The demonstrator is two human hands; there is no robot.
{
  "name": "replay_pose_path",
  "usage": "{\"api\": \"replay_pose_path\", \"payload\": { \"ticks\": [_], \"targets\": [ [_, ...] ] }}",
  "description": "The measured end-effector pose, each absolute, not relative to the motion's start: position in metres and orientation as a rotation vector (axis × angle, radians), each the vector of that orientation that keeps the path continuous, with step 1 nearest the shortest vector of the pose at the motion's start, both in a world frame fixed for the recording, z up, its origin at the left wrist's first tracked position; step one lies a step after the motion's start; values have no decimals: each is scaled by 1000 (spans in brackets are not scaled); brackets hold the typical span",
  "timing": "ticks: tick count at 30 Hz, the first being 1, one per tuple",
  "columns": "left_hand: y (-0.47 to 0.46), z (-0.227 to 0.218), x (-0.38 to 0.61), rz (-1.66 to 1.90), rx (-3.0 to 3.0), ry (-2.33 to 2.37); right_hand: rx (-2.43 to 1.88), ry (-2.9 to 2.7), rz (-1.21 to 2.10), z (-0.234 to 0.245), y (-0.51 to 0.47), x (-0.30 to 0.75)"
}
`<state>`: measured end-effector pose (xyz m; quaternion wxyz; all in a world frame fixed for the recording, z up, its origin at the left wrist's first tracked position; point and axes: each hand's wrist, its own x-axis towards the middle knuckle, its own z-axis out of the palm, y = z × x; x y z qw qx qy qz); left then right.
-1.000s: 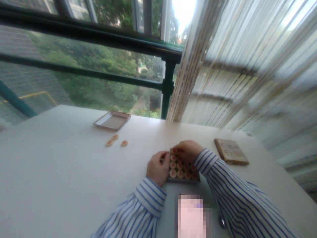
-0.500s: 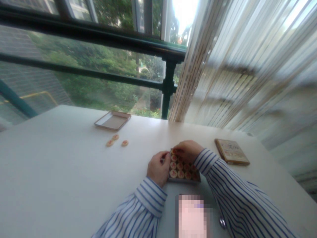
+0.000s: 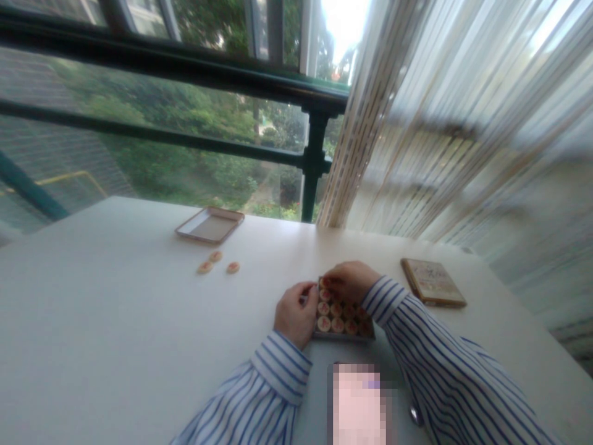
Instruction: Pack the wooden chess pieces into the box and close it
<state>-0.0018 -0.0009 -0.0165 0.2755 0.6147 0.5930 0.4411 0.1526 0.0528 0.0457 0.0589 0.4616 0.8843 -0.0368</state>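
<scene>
A shallow box point(image 3: 343, 337) holds rows of round, pale xiangqi pieces point(image 3: 337, 325) with red characters. At the box's left wall is my left hand point(image 3: 295, 314), its fingers curled and closed on the edge. My right hand point(image 3: 353, 279) reaches over the far part of the box and hides several pieces there. Its fingertips are closed on a xiangqi piece point(image 3: 324, 282) in the far left corner; whether that piece is lifted cannot be seen. Three loose pieces point(image 3: 233, 267) lie on the table to the far left.
An open tray-like lid point(image 3: 210, 226) lies near the table's far edge. On the right is a flat printed box point(image 3: 434, 283). A blurred-out phone-like object point(image 3: 359, 405) is close to me on the white table point(image 3: 115, 321). Railings and a string curtain point(image 3: 356, 154) stand beyond.
Almost nothing differs. Both hands keep their places at the box, and the view has shifted very slightly.
</scene>
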Motion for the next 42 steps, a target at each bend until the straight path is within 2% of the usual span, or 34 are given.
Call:
{"api": "replay_pose_path", "payload": {
  "ticks": [42],
  "targets": [
    [1, -20, -1, 1094, 1769, 1666, 1388, 2698, -110, 44, 53, 153]
  ]
}}
